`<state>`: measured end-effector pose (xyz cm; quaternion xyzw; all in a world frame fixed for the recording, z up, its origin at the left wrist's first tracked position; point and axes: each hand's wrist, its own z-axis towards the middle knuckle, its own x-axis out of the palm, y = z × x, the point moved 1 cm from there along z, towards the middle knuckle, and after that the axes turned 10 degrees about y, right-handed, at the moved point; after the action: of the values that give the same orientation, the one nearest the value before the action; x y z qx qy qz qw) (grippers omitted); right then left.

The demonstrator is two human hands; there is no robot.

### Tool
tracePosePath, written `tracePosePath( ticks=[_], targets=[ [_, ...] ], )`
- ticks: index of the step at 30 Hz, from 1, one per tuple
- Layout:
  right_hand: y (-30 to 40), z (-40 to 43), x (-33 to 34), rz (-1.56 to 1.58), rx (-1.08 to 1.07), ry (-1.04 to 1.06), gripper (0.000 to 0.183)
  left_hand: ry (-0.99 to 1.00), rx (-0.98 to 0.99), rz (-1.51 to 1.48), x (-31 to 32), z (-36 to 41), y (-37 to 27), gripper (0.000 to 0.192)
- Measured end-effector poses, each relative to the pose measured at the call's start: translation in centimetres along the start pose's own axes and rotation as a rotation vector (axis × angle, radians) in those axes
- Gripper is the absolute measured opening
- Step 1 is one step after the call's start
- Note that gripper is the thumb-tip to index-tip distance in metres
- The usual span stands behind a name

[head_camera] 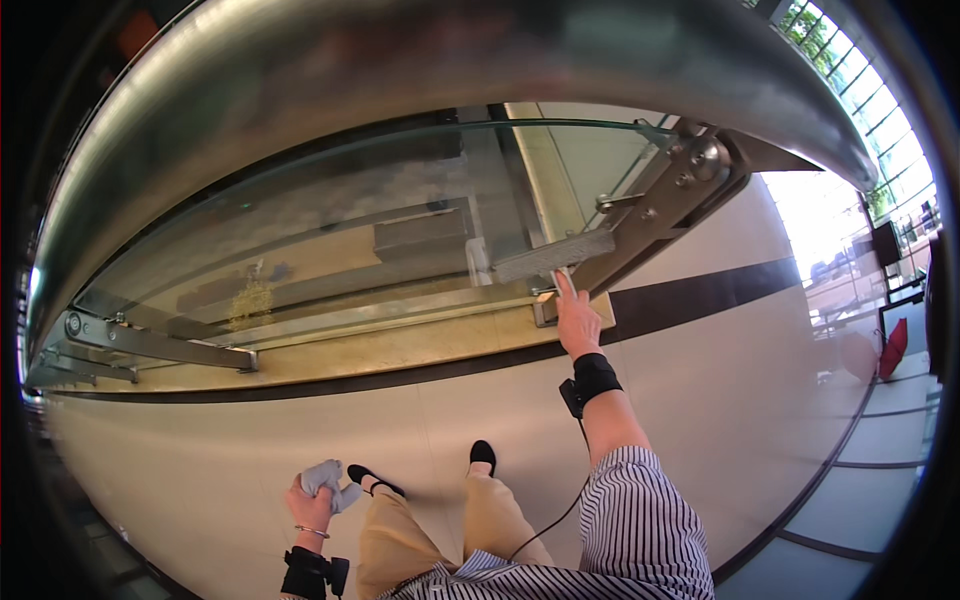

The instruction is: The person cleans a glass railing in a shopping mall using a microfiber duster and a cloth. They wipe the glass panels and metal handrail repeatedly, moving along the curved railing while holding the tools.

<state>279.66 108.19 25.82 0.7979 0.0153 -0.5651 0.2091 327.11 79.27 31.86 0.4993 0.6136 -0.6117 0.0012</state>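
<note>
My right hand (pixel 579 322) reaches forward and grips the handle of a window-washing tool with a long grey fabric head (pixel 555 255). The washer head lies against the lower right part of a glass balustrade panel (pixel 337 217), close to a steel post (pixel 652 202). Down at the lower left, my left hand (pixel 309 506) is closed around a crumpled grey cloth (pixel 328 484), held away from the glass.
A thick metal handrail (pixel 450 52) curves across the top. Steel brackets (pixel 165 349) stand on a yellowish stone ledge (pixel 390 345). A dark stripe (pixel 705 292) crosses the pale floor (pixel 450 405). A cable (pixel 559 517) runs from my right wrist band. Something red (pixel 892 349) stands far right.
</note>
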Motion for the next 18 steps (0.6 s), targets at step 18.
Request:
tracePosePath(
  ticks=[18],
  targets=[
    [9.2, 2.0, 17.3, 1.138, -0.077, -0.143, 0.062, 0.123, -0.186, -0.274, 6.6, -1.1, 7.3, 0.024]
  ],
)
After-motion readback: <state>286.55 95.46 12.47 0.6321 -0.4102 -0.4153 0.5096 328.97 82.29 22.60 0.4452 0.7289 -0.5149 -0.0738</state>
